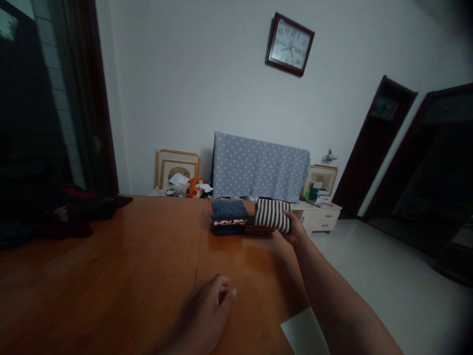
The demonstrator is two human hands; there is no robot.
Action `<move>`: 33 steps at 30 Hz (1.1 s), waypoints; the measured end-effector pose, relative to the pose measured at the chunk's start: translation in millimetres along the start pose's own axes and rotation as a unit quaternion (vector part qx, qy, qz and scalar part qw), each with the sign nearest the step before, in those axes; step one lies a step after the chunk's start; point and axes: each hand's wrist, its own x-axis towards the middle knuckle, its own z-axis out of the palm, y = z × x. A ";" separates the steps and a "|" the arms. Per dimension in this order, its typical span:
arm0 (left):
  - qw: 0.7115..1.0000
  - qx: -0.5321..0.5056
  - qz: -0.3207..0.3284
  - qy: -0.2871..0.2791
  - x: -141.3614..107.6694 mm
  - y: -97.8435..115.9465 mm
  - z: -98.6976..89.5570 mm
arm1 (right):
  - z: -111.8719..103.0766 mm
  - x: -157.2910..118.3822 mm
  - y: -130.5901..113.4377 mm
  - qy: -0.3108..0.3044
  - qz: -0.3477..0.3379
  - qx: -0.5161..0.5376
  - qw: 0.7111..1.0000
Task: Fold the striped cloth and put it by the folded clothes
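Note:
My right hand (294, 230) reaches across the table and grips a folded cloth with black and white stripes (272, 214). That striped cloth is over a low stack of folded dark and brownish clothes (258, 230); whether it touches them I cannot tell. Directly left of it stands another stack of folded clothes, with blue denim (229, 209) on top and a red-and-white patterned piece below. Close to me, my left hand (216, 309) is above the tabletop, its fingers curled in with nothing visible in them.
The brown wooden table (155, 266) fills the foreground. Dark clothes (84, 212) lie in a heap at its left. A white sheet (305, 331) lies near my right forearm. Beyond the table are a dotted grey-blue cover (258, 165) and a white cabinet (320, 219).

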 end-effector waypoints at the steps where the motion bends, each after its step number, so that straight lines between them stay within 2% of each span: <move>1: 1.000 0.005 -0.008 -0.001 0.7 -0.9 0.3 | 0.5 9.3 1.1 -0.003 0.001 -0.001 1.000; 6: 0.999 0.042 -0.023 -0.010 6.2 -9.2 -0.3 | 4.3 43.9 10.0 -0.021 0.007 -0.008 1.000; 11: 0.998 0.057 -0.036 -0.010 9.1 -12.5 -2.2 | 4.6 61.3 16.4 -0.041 0.035 -0.025 0.998; 20: 0.997 0.057 -0.050 -0.004 9.8 -11.4 5.3 | 7.8 77.5 17.1 -0.031 0.066 -0.064 0.995; 28: 0.997 0.057 -0.059 0.012 9.5 -9.2 4.5 | 8.4 82.9 28.5 -0.017 0.105 -0.110 0.988; 33: 0.996 0.066 -0.055 0.006 10.1 -10.3 5.1 | 8.6 91.4 27.0 -0.001 0.110 -0.140 0.984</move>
